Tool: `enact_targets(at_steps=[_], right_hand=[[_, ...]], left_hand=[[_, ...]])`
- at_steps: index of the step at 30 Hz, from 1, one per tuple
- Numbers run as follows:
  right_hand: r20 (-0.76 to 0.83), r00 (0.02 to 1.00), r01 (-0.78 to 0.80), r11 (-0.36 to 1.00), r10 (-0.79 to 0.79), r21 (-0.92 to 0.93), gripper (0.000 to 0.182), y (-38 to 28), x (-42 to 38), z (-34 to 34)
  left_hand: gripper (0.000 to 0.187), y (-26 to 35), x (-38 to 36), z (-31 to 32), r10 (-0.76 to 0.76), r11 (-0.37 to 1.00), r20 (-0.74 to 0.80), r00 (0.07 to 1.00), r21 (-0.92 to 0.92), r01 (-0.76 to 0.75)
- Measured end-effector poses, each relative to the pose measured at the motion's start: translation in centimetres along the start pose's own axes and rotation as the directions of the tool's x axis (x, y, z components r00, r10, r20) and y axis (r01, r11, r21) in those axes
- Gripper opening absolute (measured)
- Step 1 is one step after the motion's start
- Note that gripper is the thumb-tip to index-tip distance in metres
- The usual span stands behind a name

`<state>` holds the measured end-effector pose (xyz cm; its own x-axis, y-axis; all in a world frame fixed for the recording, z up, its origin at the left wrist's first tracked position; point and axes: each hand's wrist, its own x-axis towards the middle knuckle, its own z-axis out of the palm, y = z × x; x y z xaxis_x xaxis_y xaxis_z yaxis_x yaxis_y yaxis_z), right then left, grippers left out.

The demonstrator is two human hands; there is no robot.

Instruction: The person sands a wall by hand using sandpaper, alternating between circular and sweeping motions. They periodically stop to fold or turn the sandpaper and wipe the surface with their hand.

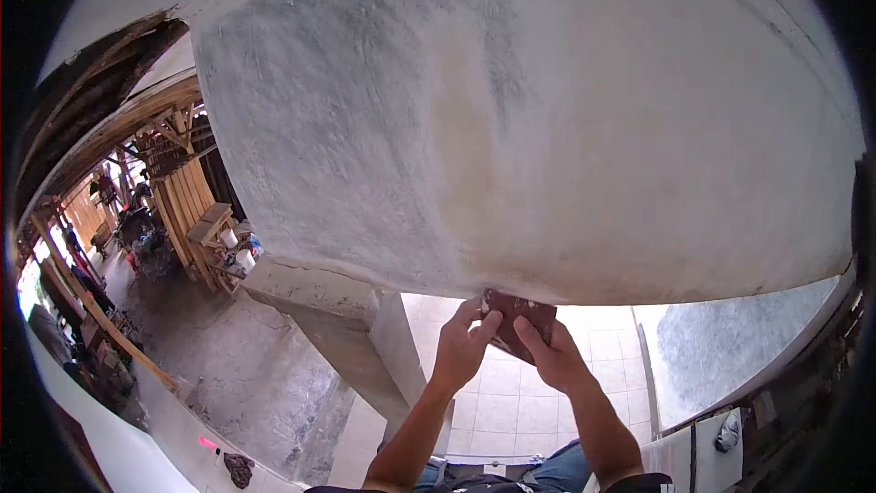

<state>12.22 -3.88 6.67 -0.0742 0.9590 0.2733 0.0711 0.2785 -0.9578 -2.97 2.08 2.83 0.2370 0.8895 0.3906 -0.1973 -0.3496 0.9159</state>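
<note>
A small reddish-brown piece of sandpaper (522, 312) with pale dust specks is held between both hands, just below the lower edge of the plastered wall (657, 155). My left hand (464, 347) grips its left side, thumb on top. On its right side my right hand (551, 347) is closed, with the thumb lying across the face. Fingers behind the sheet are hidden. Grey smears cover the wall's left half, and a beige patch (464, 128) runs down its middle.
A concrete post (356, 338) stands left of my arms, close to the wall's lower edge. White floor tiles (511, 406) lie below. At left, a workshop area holds wooden planks (182, 210) and a white bucket (245, 259). A grey-smeared panel (730, 347) is at right.
</note>
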Motion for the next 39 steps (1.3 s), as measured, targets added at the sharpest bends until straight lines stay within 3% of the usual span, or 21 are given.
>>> enact_targets(at_steps=[1, 2, 4, 5, 6, 8, 10, 11, 13, 15, 18, 20, 23, 26, 29, 32, 33, 34, 37, 39], right_hand=[[0.04, 0.998, 0.056, 0.993, -0.052, -0.105, 0.043, -1.0, 0.2, -0.1], [0.129, 0.946, 0.324, 0.847, -0.298, -0.421, 0.039, -3.5, 0.0, -0.8], [0.023, 0.95, 0.271, 0.781, -0.313, -0.562, 0.044, -9.2, -1.4, -0.6], [0.036, 0.859, 0.366, 0.563, -0.51, -0.741, 0.05, -11.4, -1.1, -0.7], [0.126, 0.709, 0.449, 0.306, -0.694, -0.84, 0.054, -12.6, 0.1, -1.4], [0.224, 0.603, 0.307, -0.037, -0.766, -0.951, 0.047, -16.5, 2.7, -1.0], [0.351, 0.501, 0.266, -0.245, -0.791, -0.932, 0.051, -18.6, 7.1, -0.4], [0.378, 0.46, 0.248, -0.293, -0.803, -0.924, 0.051, -19.5, 9.4, 0.0], [0.431, 0.383, 0.193, -0.386, -0.817, -0.902, 0.051, -21.0, 13.3, 0.5], [0.441, 0.357, 0.132, -0.423, -0.823, -0.896, 0.048, -21.5, 15.4, 0.9], [0.477, 0.379, 0.126, -0.467, -0.793, -0.876, 0.044, -19.4, 15.3, 1.0], [0.492, 0.383, 0.179, -0.46, -0.782, -0.87, 0.04, -15.8, 14.4, 1.0], [0.548, 0.339, 0.18, -0.519, -0.765, -0.836, 0.043, -16.0, 15.4, 0.1], [0.486, 0.324, 0.16, -0.459, -0.812, -0.874, 0.041, -19.8, 17.1, 1.9], [0.438, 0.329, 0.181, -0.4, -0.836, -0.899, 0.041, -19.2, 16.7, 2.2], [0.404, 0.443, 0.222, -0.339, -0.8, -0.914, 0.04, -14.3, 13.8, 1.5], [0.415, 0.442, 0.224, -0.35, -0.795, -0.909, 0.04, -14.1, 13.7, 1.3], [0.426, 0.438, 0.224, -0.363, -0.791, -0.904, 0.04, -14.0, 13.7, 1.0], [0.415, 0.375, 0.207, -0.361, -0.829, -0.909, 0.041, -17.2, 15.4, 1.7], [0.408, 0.329, 0.202, -0.359, -0.852, -0.911, 0.041, -19.3, 17.0, 2.2]], left_hand=[[0.036, 0.9, -0.3, 0.0, 0.004, 1.0, -0.031, 1.0, 0.021, -0.003], [0.037, 1.4, -0.5, -0.2, 0.01, 0.999, -0.064, 0.998, 0.04, -0.008], [0.039, 0.3, -0.9, -1.4, -0.047, 0.998, -0.02, 0.999, 0.032, 0.047], [0.04, -0.2, -1.3, -2.0, -0.08, 0.996, -0.002, 0.997, 0.03, 0.08], [0.037, -0.6, -1.4, -2.1, -0.099, 0.992, -0.004, 0.995, 0.084, 0.099], [0.035, -2.5, -2.0, -1.9, -0.046, 0.988, 0.039, 0.998, 0.149, 0.04], [0.036, -3.8, -2.8, -0.8, -0.038, 0.989, 0.117, 0.992, 0.148, 0.02], [0.036, -3.9, -3.2, -0.1, -0.049, 0.993, 0.175, 0.983, 0.117, 0.029], [0.031, -5.3, -3.8, 0.3, -0.189, 0.968, 0.354, 0.916, 0.224, 0.113], [0.026, -8.0, -4.9, 0.1, -0.083, 0.98, 0.42, 0.904, 0.199, -0.002], [0.025, -12.4, -6.6, -2.3, -0.025, 0.88, 0.45, 0.893, 0.433, -0.193], [0.028, -16.3, -8.9, -5.4, -0.228, 0.843, 0.439, 0.869, 0.536, -0.05], [0.033, -19.2, -10.7, -8.9, -0.567, 0.709, 0.403, 0.718, 0.682, 0.177], [0.039, -22.2, -10.8, -8.8, -0.53, 0.655, 0.432, 0.73, 0.755, 0.028], [0.041, -19.5, -10.0, -7.8, -0.561, 0.699, 0.389, 0.731, 0.696, 0.166], [0.042, -20.5, -11.8, -9.1, -0.568, 0.728, 0.342, 0.749, 0.634, 0.262], [0.042, -20.8, -12.5, -9.5, -0.586, 0.728, 0.324, 0.743, 0.613, 0.307], [0.043, -21.9, -13.5, -9.9, -0.542, 0.747, 0.33, 0.773, 0.61, 0.263], [0.043, -24.3, -13.6, -9.2, -0.549, 0.704, 0.38, 0.744, 0.69, 0.167], [0.042, -21.8, -11.9, -6.9, -0.546, 0.725, 0.407, 0.733, 0.667, 0.171]])
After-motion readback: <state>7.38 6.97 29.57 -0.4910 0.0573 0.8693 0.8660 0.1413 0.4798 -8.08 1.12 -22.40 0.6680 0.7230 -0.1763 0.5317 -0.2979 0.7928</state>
